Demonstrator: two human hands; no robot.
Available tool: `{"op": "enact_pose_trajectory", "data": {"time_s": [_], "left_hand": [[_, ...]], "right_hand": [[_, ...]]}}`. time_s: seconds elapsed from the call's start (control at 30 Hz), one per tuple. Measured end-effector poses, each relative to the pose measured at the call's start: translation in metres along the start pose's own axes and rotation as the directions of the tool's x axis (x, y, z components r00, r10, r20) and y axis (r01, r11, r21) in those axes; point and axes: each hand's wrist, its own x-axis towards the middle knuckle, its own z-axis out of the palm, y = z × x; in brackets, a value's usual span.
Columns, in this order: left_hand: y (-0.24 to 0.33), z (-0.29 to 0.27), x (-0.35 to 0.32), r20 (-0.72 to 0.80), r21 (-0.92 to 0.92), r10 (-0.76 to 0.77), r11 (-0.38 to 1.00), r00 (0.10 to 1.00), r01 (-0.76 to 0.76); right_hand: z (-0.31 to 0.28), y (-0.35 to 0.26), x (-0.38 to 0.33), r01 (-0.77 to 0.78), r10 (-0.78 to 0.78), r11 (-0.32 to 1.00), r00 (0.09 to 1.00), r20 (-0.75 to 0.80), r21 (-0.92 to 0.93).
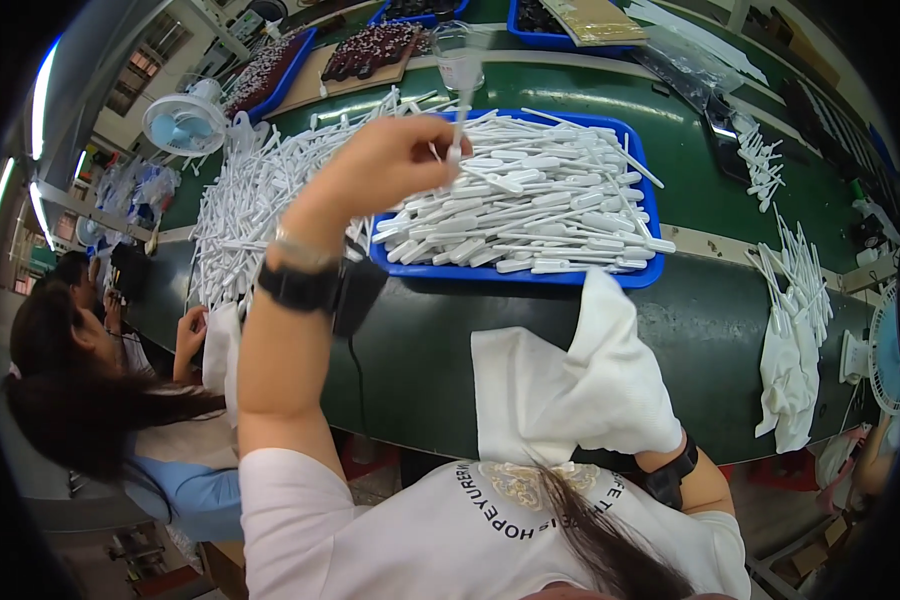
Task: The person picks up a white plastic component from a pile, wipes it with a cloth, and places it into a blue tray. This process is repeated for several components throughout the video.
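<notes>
My left hand (395, 160) is raised over the left side of a blue tray (658, 240), its fingers pinched on a white plastic dropper pipette (463, 118). The pipette stands nearly upright and is blurred at its upper end. Beneath and beside it, a thick heap of white pipettes (530, 210) fills the tray, some poking over the rim. Near the table's front edge, a white cloth (530, 385) covers my right hand (625, 395). The cloth hides the fingers, so their pose cannot be seen. One corner of the cloth peaks close to the tray's front rim.
Loose pipettes (260, 195) pile up left of the tray, near a small fan (185, 122). A clear cup (460, 72) stands behind the tray. Another cloth with pipettes (792, 370) lies at the right. A co-worker (90, 370) sits at the left; a cable (358, 385) crosses the table.
</notes>
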Motion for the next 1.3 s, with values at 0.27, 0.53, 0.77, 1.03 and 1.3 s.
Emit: {"op": "enact_pose_trajectory", "data": {"time_s": [0.27, 0.53, 0.77, 1.03, 1.3], "left_hand": [[-0.027, 0.135, -0.154, -0.011, -0.981, -0.176, 0.194, 0.984, 0.023], [-0.026, 0.165, -0.194, -0.175, -0.958, -0.197, 0.262, 0.965, -0.120], [-0.017, 0.184, -0.203, -0.277, -0.842, -0.268, 0.531, 0.923, -0.099], [-0.011, 0.173, -0.212, -0.215, -0.827, -0.152, 0.553, 0.965, -0.097], [-0.018, 0.180, -0.207, -0.161, -0.846, -0.144, 0.530, 0.976, -0.061]], "right_hand": [[0.007, -0.056, 0.016, 0.136, -0.148, 0.977, 0.987, -0.064, -0.164], [0.043, -0.080, 0.013, 0.242, -0.253, 0.928, 0.968, 0.000, -0.282], [0.075, -0.085, 0.010, 0.241, -0.281, 0.945, 0.944, -0.172, -0.220], [0.055, -0.107, 0.011, 0.418, -0.409, 0.890, 0.908, 0.085, -0.180], [0.049, -0.106, 0.011, 0.486, -0.426, 0.852, 0.859, 0.282, -0.195]]}}
